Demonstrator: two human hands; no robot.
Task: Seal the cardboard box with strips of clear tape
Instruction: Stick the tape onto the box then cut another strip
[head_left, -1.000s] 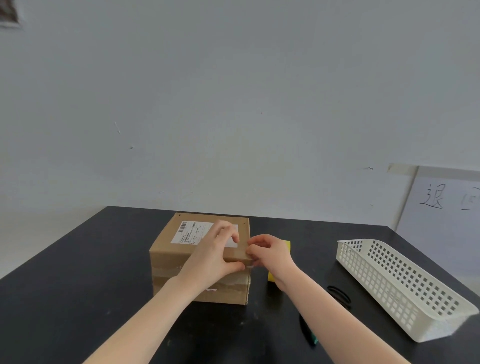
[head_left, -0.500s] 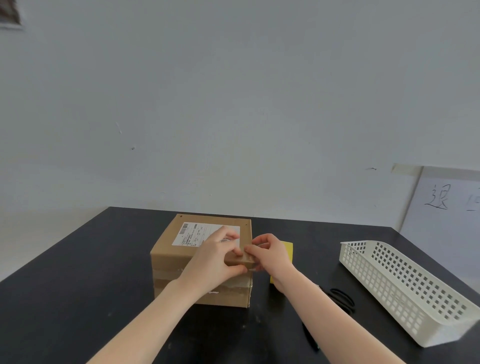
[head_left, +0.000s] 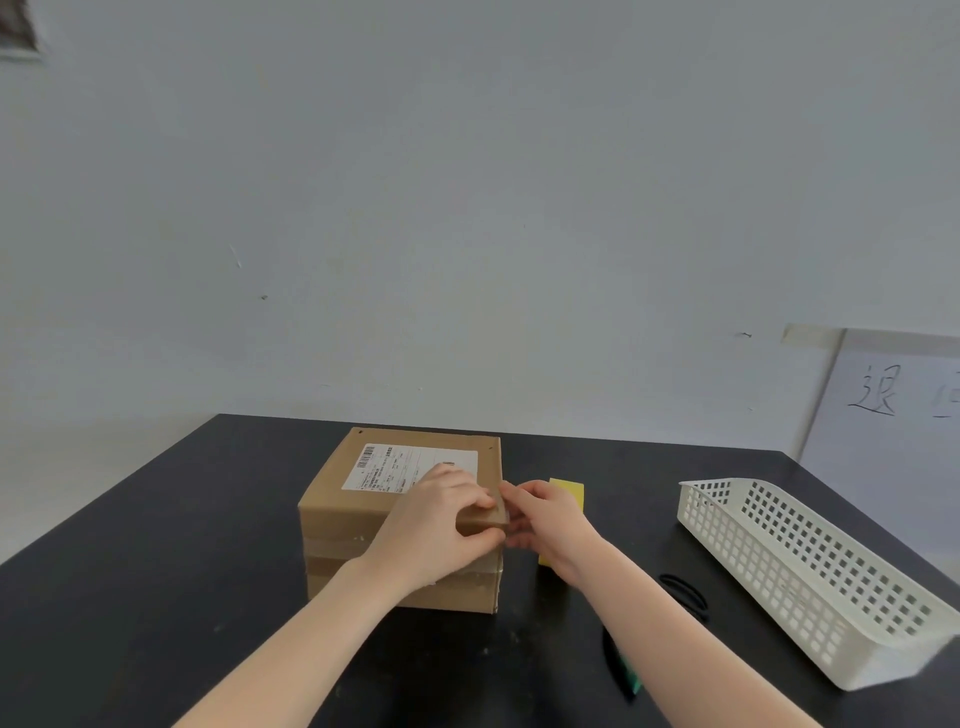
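A closed cardboard box (head_left: 363, 514) sits on the dark surface (head_left: 156, 571), a little left of the middle, with a white shipping label (head_left: 400, 462) on its top and bands of clear tape (head_left: 337, 552) running across its near side. Both hands meet at the box's near right corner. The left hand (head_left: 439, 525) lies over that corner, fingers on the top and thumb pressed against the near side, so it is clamped on the box. The right hand (head_left: 545, 519) is just beside it, its fingertips (head_left: 511, 491) touching the right edge of the box; whether it pinches a strip of tape cannot be told. Just behind the right hand, near the box's right side, stands a yellow block (head_left: 569, 489), partly hidden. Farther right a white perforated basket (head_left: 810, 566) lies on the surface, well apart from the box. Between the right forearm and the basket lies a black loop (head_left: 685, 595), and nearer, a dark green-tipped object (head_left: 623, 670) shows beside the forearm.
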